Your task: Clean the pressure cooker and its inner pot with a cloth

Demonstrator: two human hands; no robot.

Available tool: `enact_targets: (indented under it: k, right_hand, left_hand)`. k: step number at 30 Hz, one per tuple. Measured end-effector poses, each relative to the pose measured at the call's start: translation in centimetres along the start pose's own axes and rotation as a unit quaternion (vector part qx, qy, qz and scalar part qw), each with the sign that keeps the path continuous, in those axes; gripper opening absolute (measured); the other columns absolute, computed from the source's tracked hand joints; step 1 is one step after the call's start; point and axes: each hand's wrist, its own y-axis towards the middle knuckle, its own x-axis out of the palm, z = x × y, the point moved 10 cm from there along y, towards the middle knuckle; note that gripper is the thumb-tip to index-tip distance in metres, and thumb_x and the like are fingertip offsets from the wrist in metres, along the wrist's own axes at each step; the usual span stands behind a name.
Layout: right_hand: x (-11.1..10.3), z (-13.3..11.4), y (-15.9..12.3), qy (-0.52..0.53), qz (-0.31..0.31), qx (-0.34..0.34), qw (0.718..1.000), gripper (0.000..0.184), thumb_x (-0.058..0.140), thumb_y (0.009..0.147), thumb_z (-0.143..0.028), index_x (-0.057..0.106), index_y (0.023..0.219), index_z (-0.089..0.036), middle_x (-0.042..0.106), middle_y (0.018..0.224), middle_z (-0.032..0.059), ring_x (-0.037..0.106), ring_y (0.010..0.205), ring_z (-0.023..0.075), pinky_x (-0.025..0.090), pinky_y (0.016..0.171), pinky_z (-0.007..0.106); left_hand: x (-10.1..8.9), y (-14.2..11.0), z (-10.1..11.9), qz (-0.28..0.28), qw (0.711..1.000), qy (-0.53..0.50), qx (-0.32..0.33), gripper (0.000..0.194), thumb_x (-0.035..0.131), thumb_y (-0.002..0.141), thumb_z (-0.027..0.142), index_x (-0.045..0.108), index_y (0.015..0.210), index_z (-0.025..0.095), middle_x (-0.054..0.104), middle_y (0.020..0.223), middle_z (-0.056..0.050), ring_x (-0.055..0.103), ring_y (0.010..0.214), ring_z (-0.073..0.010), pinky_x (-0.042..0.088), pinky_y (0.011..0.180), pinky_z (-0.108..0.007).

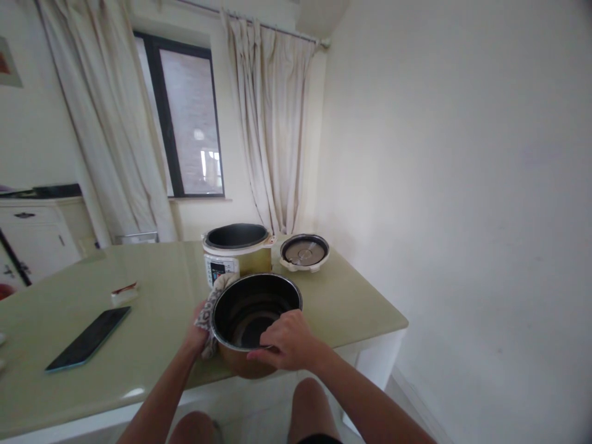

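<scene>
My right hand grips the near rim of a dark inner cooking pot, thumb outside and fingers curled over the edge. My left hand is closed on a patterned cloth pressed against the pot's left side. The pot is tilted toward me at the table's front edge. Behind it stands the rice cooker body, open and without its inner pot. The cooker's lid lies upside down on the table to the right of the cooker.
A dark phone lies flat on the pale green table at the left, with a small white packet beyond it. A white cabinet stands at far left. Curtains and a window are behind; a bare wall at right.
</scene>
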Motion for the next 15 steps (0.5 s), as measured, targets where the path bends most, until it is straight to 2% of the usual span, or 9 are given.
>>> enact_targets:
  k: [3, 6, 8, 10, 11, 13, 15]
  right_hand:
    - [0.4, -0.5, 0.2, -0.012, -0.012, -0.007, 1.000, 0.059, 0.051, 0.103, -0.066, 0.069, 0.067, -0.023, 0.070, 0.060, -0.0023, 0.056, 0.053, 0.0117, 0.012, 0.055, 0.033]
    - [0.9, -0.6, 0.5, -0.015, -0.024, 0.008, 1.000, 0.057, 0.052, 0.102, -0.065, 0.069, 0.069, -0.023, 0.072, 0.063, -0.0023, 0.058, 0.055, 0.0122, 0.012, 0.055, 0.033]
    - [1.3, -0.4, 0.8, -0.017, -0.033, 0.030, 0.999, 0.056, 0.051, 0.102, -0.066, 0.069, 0.071, -0.023, 0.073, 0.065, -0.0023, 0.059, 0.056, 0.0125, 0.012, 0.055, 0.033]
    - [1.7, -0.2, 1.0, -0.018, -0.046, 0.046, 0.998, 0.056, 0.051, 0.103, -0.065, 0.070, 0.071, -0.023, 0.074, 0.067, -0.0018, 0.061, 0.057, 0.0128, 0.011, 0.056, 0.033]
    - [1.8, -0.2, 1.1, -0.018, -0.051, 0.050, 0.997, 0.056, 0.051, 0.103, -0.065, 0.070, 0.072, -0.023, 0.075, 0.068, -0.0014, 0.062, 0.057, 0.0130, 0.012, 0.056, 0.033]
    - [2.0, -0.1, 1.2, -0.014, -0.059, 0.051, 0.997, 0.053, 0.052, 0.103, -0.062, 0.071, 0.073, -0.023, 0.076, 0.070, -0.0008, 0.063, 0.059, 0.0134, 0.013, 0.056, 0.032]
    - [2.0, 0.0, 1.3, -0.009, -0.067, 0.054, 0.996, 0.051, 0.054, 0.102, -0.062, 0.073, 0.075, -0.023, 0.077, 0.072, 0.0000, 0.064, 0.061, 0.0140, 0.015, 0.056, 0.032]
  left_hand:
    - [-1.7, -1.4, 1.0, 0.008, 0.999, 0.010, 0.034, 0.044, 0.071, 0.066, 0.064, 0.069, 0.080, 0.022, 0.078, 0.081, -0.008, 0.075, 0.088, -0.0315, 0.062, 0.089, -0.043]
    - [-4.5, -2.0, 3.1, 0.069, 0.997, 0.018, 0.038, 0.045, 0.073, 0.064, 0.065, 0.067, 0.080, 0.023, 0.076, 0.076, -0.007, 0.074, 0.085, -0.0321, 0.063, 0.085, -0.044]
    - [-6.1, -1.8, 5.6, 0.113, 0.992, 0.024, 0.044, 0.043, 0.070, 0.069, 0.064, 0.065, 0.081, 0.023, 0.075, 0.074, -0.006, 0.073, 0.081, -0.0307, 0.063, 0.081, -0.044]
    - [-6.5, -1.2, 9.3, 0.123, 0.988, 0.059, 0.076, 0.041, 0.062, 0.079, 0.063, 0.065, 0.082, 0.023, 0.073, 0.074, -0.005, 0.071, 0.079, -0.0296, 0.062, 0.078, -0.044]
    - [-6.0, -0.8, 11.4, 0.110, 0.984, 0.091, 0.103, 0.042, 0.056, 0.085, 0.063, 0.065, 0.082, 0.022, 0.073, 0.075, -0.006, 0.069, 0.079, -0.0295, 0.061, 0.077, -0.044]
    - [-3.2, 0.0, 15.1, 0.036, 0.970, 0.173, 0.165, 0.047, 0.046, 0.094, 0.062, 0.065, 0.081, 0.021, 0.071, 0.074, -0.006, 0.067, 0.078, -0.0282, 0.059, 0.078, -0.042]
    - [1.3, 0.0, 16.9, -0.100, 0.939, 0.254, 0.208, 0.048, 0.043, 0.098, 0.059, 0.068, 0.082, 0.021, 0.074, 0.080, -0.006, 0.068, 0.082, -0.0254, 0.056, 0.083, -0.038]
